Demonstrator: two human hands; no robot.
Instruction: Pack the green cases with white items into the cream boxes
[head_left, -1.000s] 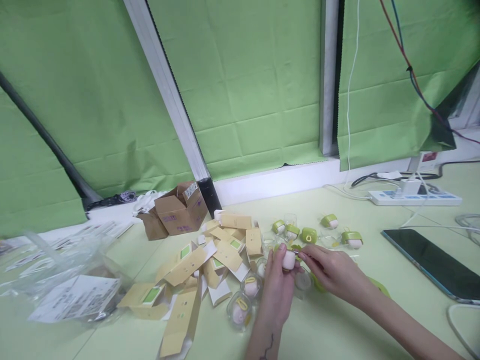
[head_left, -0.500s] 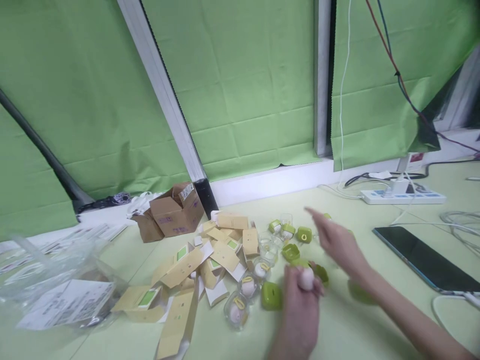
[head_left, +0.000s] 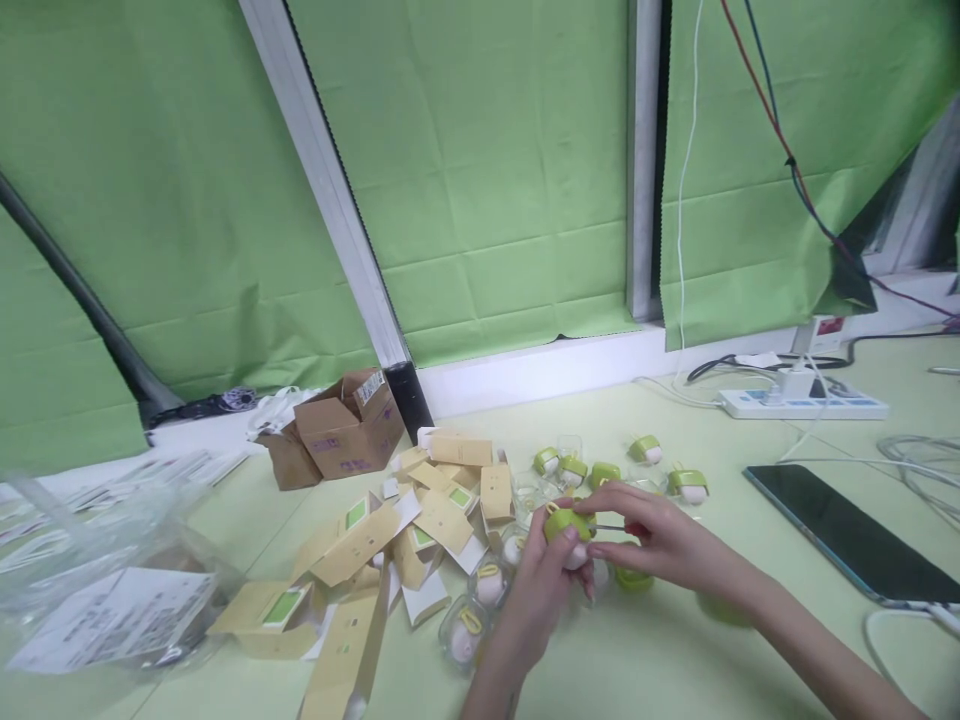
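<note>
Near the front middle, my left hand [head_left: 544,575] grips a small rounded piece with a green cap [head_left: 566,524] and a whitish lower part. My right hand [head_left: 651,530] is closed in a pinch against its right side, with a thin grey metal rod [head_left: 611,527] showing between the fingers and the cap. The fingers hide much of the piece. Around the hands lie similar green-and-white pieces [head_left: 687,485] and a green cap [head_left: 604,474]. To the left sit clear cases [head_left: 463,632] with pinkish-white balls and yellow loops.
Opened yellow cartons [head_left: 352,640] are heaped left of the hands. Behind them stands a brown cardboard box [head_left: 352,430]; a clear plastic bag [head_left: 187,560] lies far left. On the right are a black phone [head_left: 855,535], a white power strip [head_left: 806,403] and loose cables [head_left: 919,465].
My right hand has come left and down from its outstretched reach to the piece in my left hand. My left hand has lifted and turned it, and a green cap now shows on the piece.
</note>
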